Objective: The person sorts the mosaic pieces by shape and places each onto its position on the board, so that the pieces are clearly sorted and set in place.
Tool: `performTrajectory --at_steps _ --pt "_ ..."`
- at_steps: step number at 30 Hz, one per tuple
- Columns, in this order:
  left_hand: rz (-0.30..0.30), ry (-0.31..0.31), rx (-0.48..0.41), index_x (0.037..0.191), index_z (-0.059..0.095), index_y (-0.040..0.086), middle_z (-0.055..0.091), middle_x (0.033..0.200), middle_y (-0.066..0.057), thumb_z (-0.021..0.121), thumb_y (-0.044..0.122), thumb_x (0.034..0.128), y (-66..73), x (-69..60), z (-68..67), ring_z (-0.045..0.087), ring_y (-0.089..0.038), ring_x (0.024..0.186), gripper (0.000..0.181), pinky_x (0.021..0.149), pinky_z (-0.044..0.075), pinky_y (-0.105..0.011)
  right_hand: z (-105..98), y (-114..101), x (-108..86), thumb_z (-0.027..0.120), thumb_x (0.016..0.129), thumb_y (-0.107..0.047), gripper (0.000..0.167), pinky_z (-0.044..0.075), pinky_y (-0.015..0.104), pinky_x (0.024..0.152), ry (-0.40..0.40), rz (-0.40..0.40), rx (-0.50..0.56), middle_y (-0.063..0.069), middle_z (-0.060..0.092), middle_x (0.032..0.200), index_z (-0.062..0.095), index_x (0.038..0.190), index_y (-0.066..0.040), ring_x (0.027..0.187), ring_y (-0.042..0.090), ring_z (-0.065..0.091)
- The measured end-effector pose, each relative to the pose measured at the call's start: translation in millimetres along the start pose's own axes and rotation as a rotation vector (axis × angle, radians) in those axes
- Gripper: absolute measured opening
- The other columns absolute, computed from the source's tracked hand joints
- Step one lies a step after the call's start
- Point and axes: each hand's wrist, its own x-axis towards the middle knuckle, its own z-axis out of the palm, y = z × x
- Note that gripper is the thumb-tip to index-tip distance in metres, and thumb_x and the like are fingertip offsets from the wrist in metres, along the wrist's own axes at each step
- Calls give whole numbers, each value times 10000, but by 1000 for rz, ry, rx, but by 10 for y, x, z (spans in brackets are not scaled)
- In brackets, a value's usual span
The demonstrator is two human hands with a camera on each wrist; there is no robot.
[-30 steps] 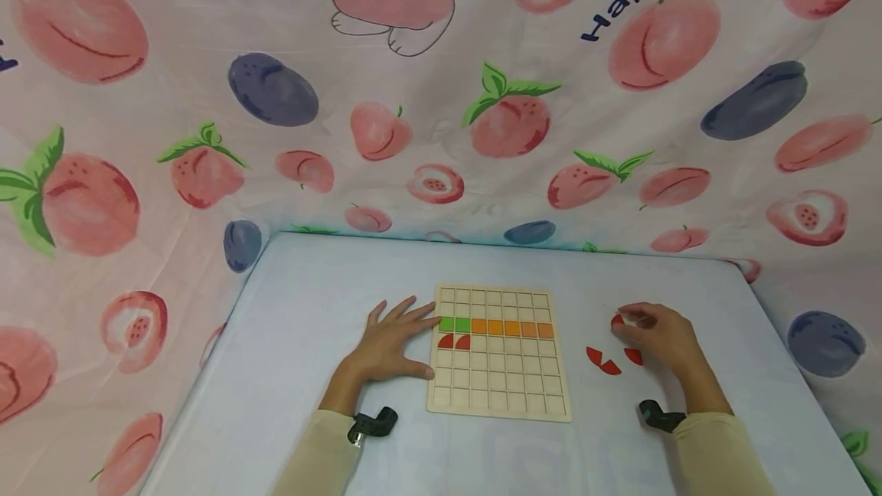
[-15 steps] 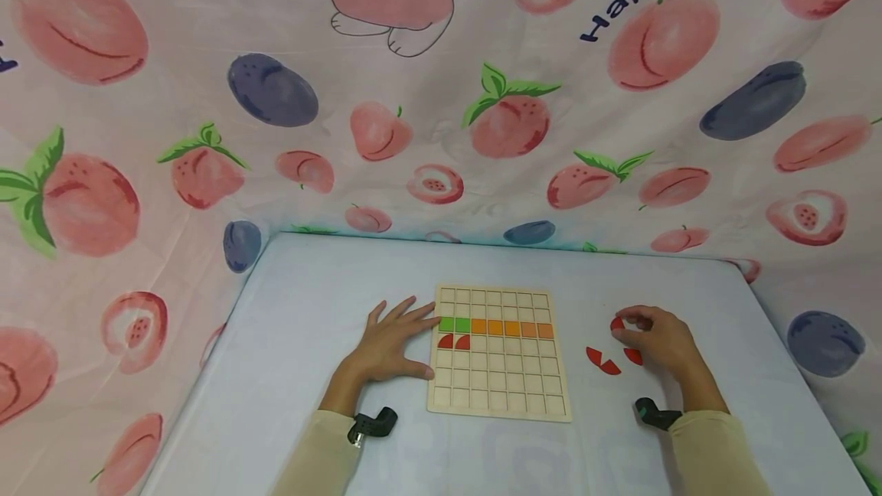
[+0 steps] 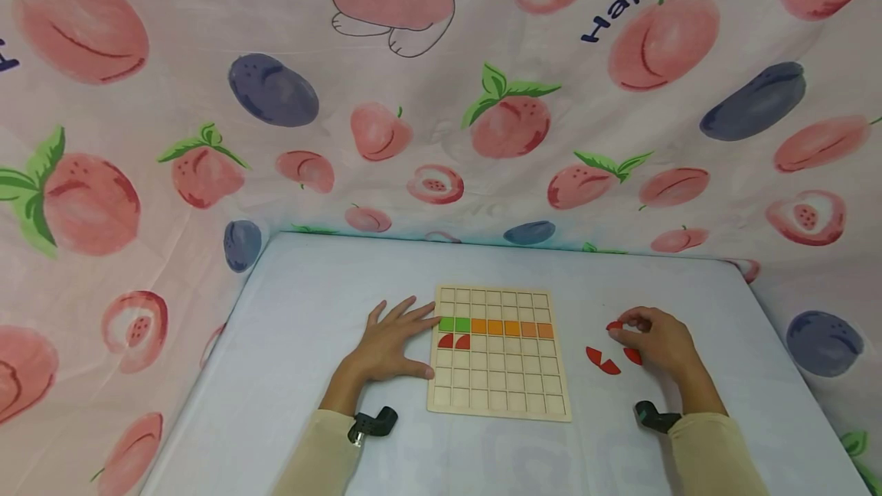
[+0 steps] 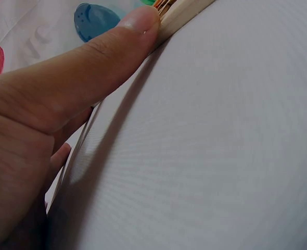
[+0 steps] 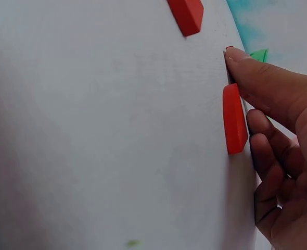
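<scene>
A wooden grid board (image 3: 498,384) lies on the white table. One row holds green tiles (image 3: 455,324) and orange tiles (image 3: 494,327); two red quarter-circle pieces (image 3: 455,341) sit at the left of the row below. With fingers spread, my left hand (image 3: 389,343) touches the board's left edge; its thumb (image 4: 112,54) meets the board rim in the left wrist view. Right of the board, my right hand (image 3: 658,339) pinches a red quarter-circle piece (image 3: 613,325) between thumb and fingertips. Only a sliver of that piece shows past the thumb (image 5: 268,86) in the right wrist view.
Three loose red pieces (image 3: 610,367) lie on the table between board and right hand; one red piece (image 5: 234,120) is just beneath its fingers. A fruit-patterned cloth (image 3: 427,136) hangs behind the table (image 3: 331,266) and along its sides.
The red piece in my right hand has turned and now shows flatter, slightly farther left. The right hand has shifted only slightly; the left hand has stayed at the board's edge.
</scene>
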Motion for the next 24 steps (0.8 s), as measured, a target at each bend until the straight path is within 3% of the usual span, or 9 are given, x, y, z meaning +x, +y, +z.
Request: performTrajectory --at_steps 17,24 --pt "-1 3 13 1536 470 331 317 1670 127 801 703 707 -27 8 30 158 -249 1597 967 1243 27 -638 11 -34 -24 776 856 -546 516 465 306 765 -2 59 64 153 652 1147 690 1166 -143 1062 313 540" --pt "-5 5 10 1536 469 337 319 1668 132 807 701 703 -31 11 33 159 -245 1596 970 1245 27 -634 59 -106 -9 778 852 -551 518 499 332 779 -8 43 77 163 641 1198 688 1169 -151 1116 340 526"
